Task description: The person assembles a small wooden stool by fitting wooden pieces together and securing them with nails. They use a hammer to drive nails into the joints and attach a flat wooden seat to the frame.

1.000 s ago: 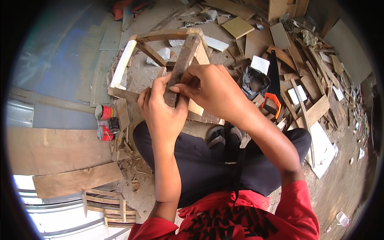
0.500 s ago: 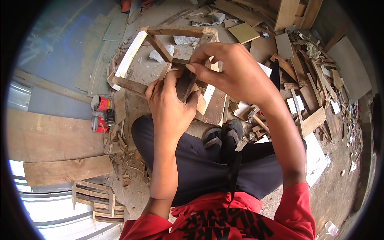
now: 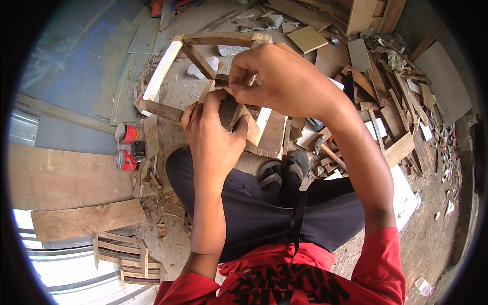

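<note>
A wooden frame [image 3: 163,71] of joined bars, one edge pale, stands on the ground in front of my knees. My left hand [image 3: 212,140] is wrapped around a dark wooden piece [image 3: 229,113] at its near side, thumb on the right and fingers over the top. Above it, my right hand [image 3: 279,81] is closed in a pinch, its fingertips touching or nearly touching my left index finger at the top of that piece. Whatever the pinch holds is too small or hidden to make out. My right hand also covers part of the frame's far right corner.
A hammer [image 3: 333,155] lies right of my sandalled feet among wood offcuts, with a dark saw blade [image 3: 349,87] beyond it. Paint cans [image 3: 128,133] stand at the left. Stone chunks [image 3: 204,67] lie inside the frame. A slatted wooden piece [image 3: 124,254] is at lower left.
My right hand has shifted left and slightly away from me, its fingertips now close to my left index finger. My left hand keeps its grip, moving only a little left.
</note>
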`<action>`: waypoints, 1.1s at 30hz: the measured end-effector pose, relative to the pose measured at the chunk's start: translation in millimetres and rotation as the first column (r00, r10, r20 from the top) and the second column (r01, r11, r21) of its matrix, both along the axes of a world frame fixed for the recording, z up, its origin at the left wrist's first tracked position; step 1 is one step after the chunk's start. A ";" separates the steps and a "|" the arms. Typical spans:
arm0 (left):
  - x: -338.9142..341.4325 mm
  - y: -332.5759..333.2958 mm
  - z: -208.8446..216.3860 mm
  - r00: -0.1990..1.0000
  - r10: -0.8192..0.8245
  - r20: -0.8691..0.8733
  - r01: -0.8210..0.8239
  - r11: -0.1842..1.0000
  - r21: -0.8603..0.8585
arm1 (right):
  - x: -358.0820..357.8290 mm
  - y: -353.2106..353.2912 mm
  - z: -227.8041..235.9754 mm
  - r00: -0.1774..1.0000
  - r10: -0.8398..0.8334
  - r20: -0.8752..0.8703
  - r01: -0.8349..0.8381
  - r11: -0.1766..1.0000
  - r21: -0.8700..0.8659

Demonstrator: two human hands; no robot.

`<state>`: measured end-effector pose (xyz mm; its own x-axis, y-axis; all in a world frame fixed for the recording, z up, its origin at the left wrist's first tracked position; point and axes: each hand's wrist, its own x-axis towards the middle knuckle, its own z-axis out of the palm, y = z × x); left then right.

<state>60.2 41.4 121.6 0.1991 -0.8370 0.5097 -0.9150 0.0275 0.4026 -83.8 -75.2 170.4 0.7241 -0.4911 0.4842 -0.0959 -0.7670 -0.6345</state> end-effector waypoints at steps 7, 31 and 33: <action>1.1 -0.4 -2.4 0.999 0.015 0.032 -0.015 1.000 -0.005 | 2.0 0.4 2.8 0.997 -0.027 -0.069 0.025 0.999 -0.031; 2.8 -0.9 -4.9 0.998 0.007 0.065 -0.006 1.000 -0.024 | 6.6 2.2 10.0 0.992 -0.023 -0.124 0.023 1.000 -0.008; 2.9 -0.7 -5.1 0.998 0.005 0.069 -0.003 1.000 -0.025 | 7.6 2.4 10.9 0.991 -0.018 -0.130 0.017 1.000 -0.007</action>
